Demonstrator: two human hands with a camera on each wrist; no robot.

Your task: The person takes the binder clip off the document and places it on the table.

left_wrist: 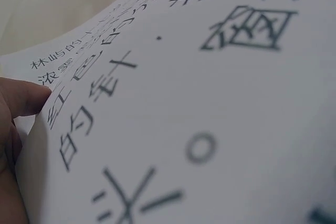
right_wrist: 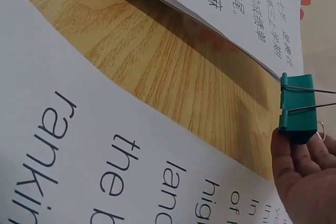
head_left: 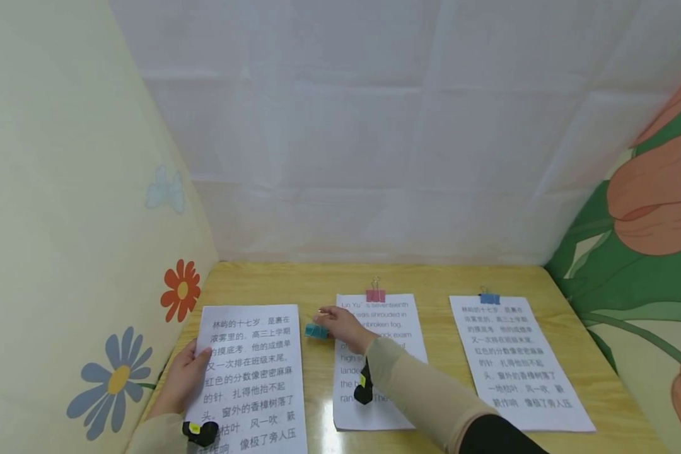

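My left hand [head_left: 183, 376] grips the left edge of a stack of printed paper [head_left: 255, 378], with the thumb on its upper face. In the left wrist view that paper [left_wrist: 252, 98] bends up near the thumb [left_wrist: 29, 97]. My right hand [head_left: 345, 325] holds a teal binder clip [head_left: 316, 331] just right of this stack, apart from it in the head view. The right wrist view shows the clip [right_wrist: 299, 106] at the fingertips, its wire handles pointing away from the palm. The fingers' far side is partly hidden behind the clip.
Under my right forearm lies an English-text stack [head_left: 369, 410] with a pink binder clip [head_left: 376, 296] on its top edge. Farther right is another printed stack [head_left: 519, 366] with a blue binder clip [head_left: 490, 299]. Painted walls [head_left: 68, 208] flank the wooden table [head_left: 442, 277].
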